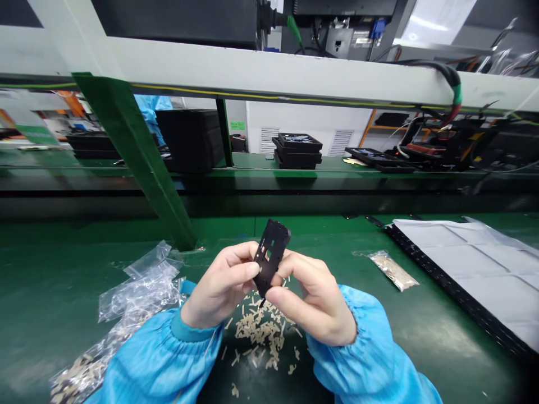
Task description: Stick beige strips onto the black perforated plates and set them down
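Note:
Between my two hands, tilted above the bench, is a thin black plastic plate (pixel 273 247) with small cutouts, like a device housing part. My left hand (pixel 221 283) pinches its left edge between thumb and fingers. On its lower right side, the thumb and fingers of my right hand (pixel 314 294) close on it too. Whether a small piece is in the right fingertips is hidden. Below the plate, a scattered heap of small beige strips (pixel 263 331) lies on the green bench top.
Clear plastic bags (pixel 138 297), some with small parts, lie at the left. A sealed bag of beige pieces (pixel 393 270) and a large black-edged tray with white sheeting (pixel 471 269) are at the right. A green post (pixel 138 163) rises at left; black trays (pixel 297 150) stand behind.

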`<state>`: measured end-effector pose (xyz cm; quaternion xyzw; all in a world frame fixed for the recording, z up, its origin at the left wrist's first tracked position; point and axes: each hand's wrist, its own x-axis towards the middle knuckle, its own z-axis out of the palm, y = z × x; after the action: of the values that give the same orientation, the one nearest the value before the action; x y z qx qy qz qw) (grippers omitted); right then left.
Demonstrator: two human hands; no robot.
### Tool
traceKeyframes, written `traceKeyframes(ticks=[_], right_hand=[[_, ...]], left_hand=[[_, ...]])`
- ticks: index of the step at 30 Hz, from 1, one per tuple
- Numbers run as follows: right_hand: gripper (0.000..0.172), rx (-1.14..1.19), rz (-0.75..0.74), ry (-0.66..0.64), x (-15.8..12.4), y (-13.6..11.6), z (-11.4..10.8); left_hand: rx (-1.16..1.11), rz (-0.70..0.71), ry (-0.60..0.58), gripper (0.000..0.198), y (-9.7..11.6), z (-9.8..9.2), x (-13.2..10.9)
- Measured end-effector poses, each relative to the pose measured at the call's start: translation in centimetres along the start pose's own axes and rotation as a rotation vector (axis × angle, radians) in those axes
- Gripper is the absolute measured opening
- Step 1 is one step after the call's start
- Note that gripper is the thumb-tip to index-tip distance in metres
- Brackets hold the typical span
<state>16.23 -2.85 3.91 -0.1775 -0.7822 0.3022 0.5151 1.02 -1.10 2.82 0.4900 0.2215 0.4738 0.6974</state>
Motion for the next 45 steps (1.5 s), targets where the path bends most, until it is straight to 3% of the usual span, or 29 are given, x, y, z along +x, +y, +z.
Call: traceKeyframes(ticks=[5, 17, 26, 30, 45], right_hand=[[0.013, -0.054, 0.011, 0.002, 0.1, -0.2, 0.0], [0.022, 0.124, 0.103, 0.045, -0.2, 0.0, -0.4], [0.016, 0.150, 0.181, 0.093, -0.1, 0.2, -0.1], [0.015, 0.191, 0.223, 0.053, 0.0, 0.3, -0.4], [0.016, 0.098, 0.149, 0.032, 0.5, 1.3, -0.7]], left_hand=[[-0.003, -0.040, 0.013, 0.021, 0.0, -0.1, 0.0], [-0.103, -0.110, -0.009, 0.014, -0.1, 0.9, -0.2], [-0.094, -0.094, 0.047, 0.018, 0.0, 1.2, -0.4], [-0.111, -0.111, 0.076, 0.016, 0.0, 1.2, -0.5], [-0.176, -0.124, 0.110, 0.012, 0.0, 1.7, -0.6]])
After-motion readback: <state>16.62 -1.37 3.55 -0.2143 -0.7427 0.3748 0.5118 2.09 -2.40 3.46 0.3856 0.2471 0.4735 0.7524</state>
